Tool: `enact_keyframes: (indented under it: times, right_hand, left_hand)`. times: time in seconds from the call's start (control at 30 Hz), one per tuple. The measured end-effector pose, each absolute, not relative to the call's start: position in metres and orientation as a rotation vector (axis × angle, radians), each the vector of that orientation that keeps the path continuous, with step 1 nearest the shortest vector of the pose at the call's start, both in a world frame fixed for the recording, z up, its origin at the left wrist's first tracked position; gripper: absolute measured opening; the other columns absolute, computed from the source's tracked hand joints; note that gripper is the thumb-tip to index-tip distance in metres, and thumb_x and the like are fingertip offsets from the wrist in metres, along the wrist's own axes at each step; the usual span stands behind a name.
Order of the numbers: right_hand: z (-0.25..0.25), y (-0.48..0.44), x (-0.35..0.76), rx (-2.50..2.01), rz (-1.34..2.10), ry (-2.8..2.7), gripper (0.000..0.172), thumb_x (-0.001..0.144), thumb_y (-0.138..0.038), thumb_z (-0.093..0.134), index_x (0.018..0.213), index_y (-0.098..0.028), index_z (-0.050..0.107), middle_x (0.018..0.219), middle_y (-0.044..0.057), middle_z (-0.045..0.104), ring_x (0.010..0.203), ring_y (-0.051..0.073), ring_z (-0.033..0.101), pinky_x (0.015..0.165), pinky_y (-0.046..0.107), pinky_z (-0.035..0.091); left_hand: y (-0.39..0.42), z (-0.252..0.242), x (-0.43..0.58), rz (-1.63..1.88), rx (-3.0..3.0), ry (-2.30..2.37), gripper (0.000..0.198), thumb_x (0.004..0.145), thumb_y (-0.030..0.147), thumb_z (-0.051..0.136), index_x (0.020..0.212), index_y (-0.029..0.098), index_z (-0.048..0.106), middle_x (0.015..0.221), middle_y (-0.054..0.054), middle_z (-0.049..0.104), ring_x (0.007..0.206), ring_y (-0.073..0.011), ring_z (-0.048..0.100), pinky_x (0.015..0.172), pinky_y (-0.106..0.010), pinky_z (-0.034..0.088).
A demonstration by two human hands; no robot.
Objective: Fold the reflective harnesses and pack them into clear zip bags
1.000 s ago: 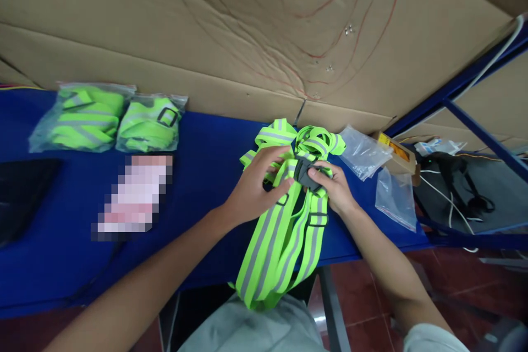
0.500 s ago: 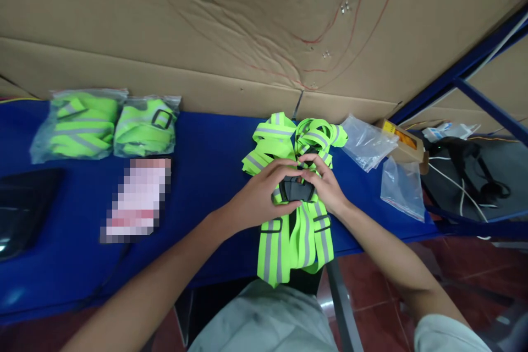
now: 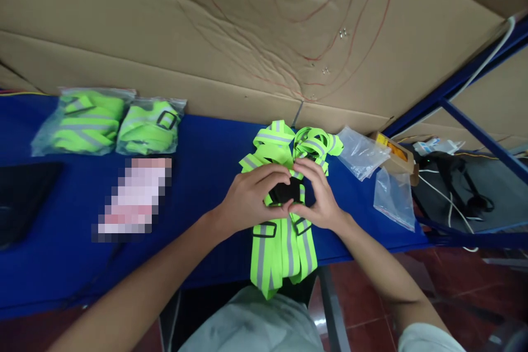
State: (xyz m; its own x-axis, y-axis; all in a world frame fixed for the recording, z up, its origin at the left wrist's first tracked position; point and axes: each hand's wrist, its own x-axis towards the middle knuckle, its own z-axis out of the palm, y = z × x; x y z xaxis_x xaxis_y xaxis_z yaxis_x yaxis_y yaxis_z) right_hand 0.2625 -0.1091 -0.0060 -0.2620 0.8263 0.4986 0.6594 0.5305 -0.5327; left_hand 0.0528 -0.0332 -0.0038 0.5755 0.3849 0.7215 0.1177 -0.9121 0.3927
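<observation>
A cardboard wall (image 3: 206, 38) backs a blue table (image 3: 206, 176). On the table, in front of the person, lies a bunch of lime-green straps (image 3: 289, 253) with grey stripes, its near end at the table's front edge. Far left are a large bag of straps (image 3: 88, 129) and a smaller bag of straps (image 3: 148, 126). The left hand (image 3: 247, 198) curls around the left of the bunch; I cannot tell whether it pinches anything. The right hand (image 3: 324, 198) has thumb and fingers apart, and the two hands' tips nearly meet in a ring. A second ago, the right hand gripped the buckle (image 3: 286, 191); now it lies framed between both hands. The left slide (image 3: 264, 224) and right slide (image 3: 304, 230) sit nearly level, so the bunch seems lined up.
</observation>
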Motion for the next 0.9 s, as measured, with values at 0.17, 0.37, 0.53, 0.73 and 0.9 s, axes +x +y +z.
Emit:
enact_keyframes:
  times: [0.17, 0.37, 0.53, 0.73, 0.9]
  right_hand:
    - [-0.007, -0.103, 0.273, -1.195, 0.402, -2.151, 0.083, 0.094, -0.058, 0.061, 0.163, -0.033, 0.023, 0.157, 0.013, 0.048, 0.143, 0.032, 0.048, 0.116, 0.053, 0.045]
    - [-0.008, -0.100, 0.279, -1.164, 0.363, -2.251, 0.075, 0.099, -0.047, 0.060, 0.163, -0.032, 0.023, 0.152, 0.014, 0.050, 0.141, 0.031, 0.049, 0.115, 0.053, 0.046]
    - [-0.014, -0.099, 0.274, -1.208, 0.328, -2.267, 0.071, 0.098, -0.036, 0.061, 0.159, -0.024, 0.028, 0.145, 0.018, 0.051, 0.135, 0.034, 0.050, 0.111, 0.055, 0.048]
    - [-0.008, -0.101, 0.268, -1.265, 0.147, -2.206, 0.074, 0.082, -0.007, 0.049, 0.153, -0.021, 0.033, 0.142, 0.017, 0.050, 0.131, 0.035, 0.049, 0.108, 0.059, 0.046]
    - [-0.006, -0.108, 0.267, -1.281, 0.109, -2.217, 0.079, 0.079, -0.002, 0.044, 0.154, -0.024, 0.033, 0.143, 0.015, 0.049, 0.129, 0.033, 0.049, 0.106, 0.056, 0.048]
  left_hand:
    - [-0.027, -0.011, 0.060, 1.230, 2.395, 0.342, 0.026, 0.084, 0.023, 0.072, 0.107, 0.019, 0.062, 0.111, -0.011, 0.071, 0.106, -0.0214, 0.071, 0.093, -0.033, 0.059]
    - [-0.023, -0.021, 0.055, 1.134, 2.576, 0.346, 0.030, 0.086, 0.022, 0.068, 0.115, 0.019, 0.059, 0.123, -0.013, 0.067, 0.117, -0.0235, 0.067, 0.099, -0.037, 0.057]
    - [-0.024, -0.017, 0.059, 1.133, 2.500, 0.404, 0.025, 0.086, 0.022, 0.067, 0.110, 0.019, 0.060, 0.117, -0.011, 0.067, 0.110, -0.0212, 0.068, 0.097, -0.035, 0.057]
    - [-0.031, -0.004, 0.048, 1.122, 2.550, 0.466, 0.033, 0.091, 0.031, 0.073, 0.120, 0.020, 0.061, 0.128, -0.012, 0.063, 0.123, -0.0237, 0.064, 0.107, -0.040, 0.053]
    - [-0.043, -0.004, 0.029, 1.031, 2.505, 0.573, 0.037, 0.093, 0.033, 0.071, 0.128, 0.024, 0.061, 0.131, -0.009, 0.065, 0.123, -0.0221, 0.065, 0.110, -0.037, 0.053]
